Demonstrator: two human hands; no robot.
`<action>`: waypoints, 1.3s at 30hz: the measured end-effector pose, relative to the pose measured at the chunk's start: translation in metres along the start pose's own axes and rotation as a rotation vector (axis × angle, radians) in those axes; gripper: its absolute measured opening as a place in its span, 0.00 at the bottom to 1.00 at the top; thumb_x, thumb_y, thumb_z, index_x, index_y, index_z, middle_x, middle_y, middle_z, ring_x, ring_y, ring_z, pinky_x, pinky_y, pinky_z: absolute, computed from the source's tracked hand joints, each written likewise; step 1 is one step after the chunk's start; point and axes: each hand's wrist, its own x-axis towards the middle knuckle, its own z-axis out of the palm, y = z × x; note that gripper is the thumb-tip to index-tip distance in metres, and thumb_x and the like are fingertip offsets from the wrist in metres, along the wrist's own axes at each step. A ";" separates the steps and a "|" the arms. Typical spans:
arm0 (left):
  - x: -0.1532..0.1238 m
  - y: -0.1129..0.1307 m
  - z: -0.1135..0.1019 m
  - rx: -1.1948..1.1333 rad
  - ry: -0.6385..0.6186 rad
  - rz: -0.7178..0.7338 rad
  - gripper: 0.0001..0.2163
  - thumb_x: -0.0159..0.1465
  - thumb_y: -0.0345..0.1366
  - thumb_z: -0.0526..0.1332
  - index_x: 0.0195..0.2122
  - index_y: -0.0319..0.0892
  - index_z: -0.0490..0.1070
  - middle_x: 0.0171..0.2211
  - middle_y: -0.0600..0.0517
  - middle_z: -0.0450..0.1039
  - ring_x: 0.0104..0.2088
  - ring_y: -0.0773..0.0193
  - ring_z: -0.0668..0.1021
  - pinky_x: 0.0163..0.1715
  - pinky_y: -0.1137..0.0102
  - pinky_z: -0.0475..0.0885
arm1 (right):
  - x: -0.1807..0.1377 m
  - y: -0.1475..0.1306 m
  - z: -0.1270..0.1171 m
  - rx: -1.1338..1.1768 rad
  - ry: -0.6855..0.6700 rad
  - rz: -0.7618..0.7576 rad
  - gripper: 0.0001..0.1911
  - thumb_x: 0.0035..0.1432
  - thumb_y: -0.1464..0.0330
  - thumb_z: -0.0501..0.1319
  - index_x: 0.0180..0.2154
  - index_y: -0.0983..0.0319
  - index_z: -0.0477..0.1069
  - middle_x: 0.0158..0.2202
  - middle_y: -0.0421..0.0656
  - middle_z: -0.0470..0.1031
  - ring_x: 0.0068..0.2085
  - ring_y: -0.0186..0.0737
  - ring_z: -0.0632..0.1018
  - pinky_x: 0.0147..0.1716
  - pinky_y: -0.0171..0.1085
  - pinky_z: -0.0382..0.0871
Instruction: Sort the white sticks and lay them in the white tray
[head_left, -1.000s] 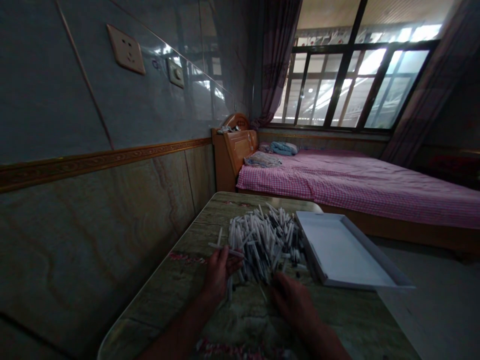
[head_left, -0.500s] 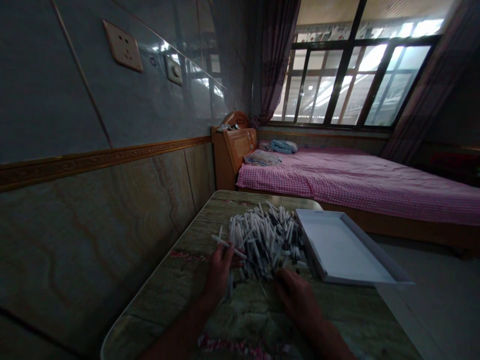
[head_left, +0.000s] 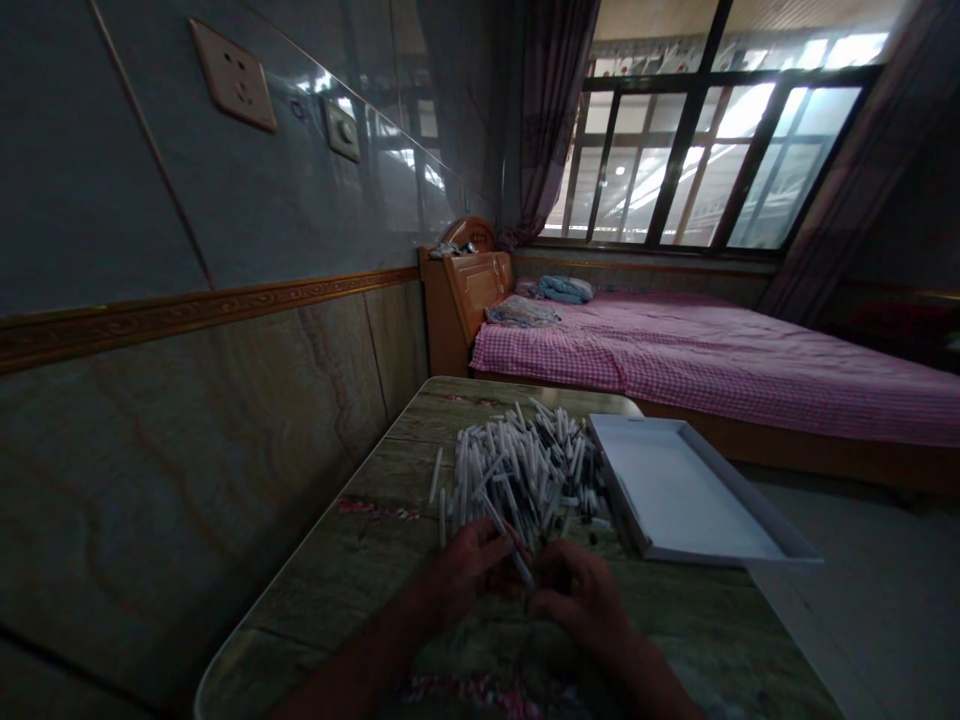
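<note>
A heap of several white pen tubes [head_left: 521,470] lies on the patterned table [head_left: 352,560]. My left hand [head_left: 469,565] is closed on one white tube [head_left: 506,535] at the near edge of the heap. My right hand [head_left: 577,595] is right beside it, fingers pinched together at the lower end of that same tube. The two hands almost touch. Whatever small part my right fingers hold is too dark to make out.
A shallow white tray [head_left: 675,495] sits to the right of the heap and overhangs the table edge. A tiled wall [head_left: 187,400] runs along the left. A bed with a pink checked cover [head_left: 712,365] stands beyond the table under a window [head_left: 690,150].
My left hand has swung in to the right with the tube it held. My right hand has come up to meet it at the tube's end.
</note>
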 end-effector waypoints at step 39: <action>0.020 0.030 -0.033 -0.676 0.397 0.161 0.15 0.69 0.24 0.52 0.29 0.36 0.74 0.24 0.51 0.79 0.23 0.70 0.81 0.22 0.79 0.76 | 0.031 -0.041 0.078 -0.851 -0.279 -0.125 0.09 0.60 0.75 0.59 0.40 0.59 0.75 0.40 0.45 0.78 0.38 0.42 0.80 0.31 0.32 0.68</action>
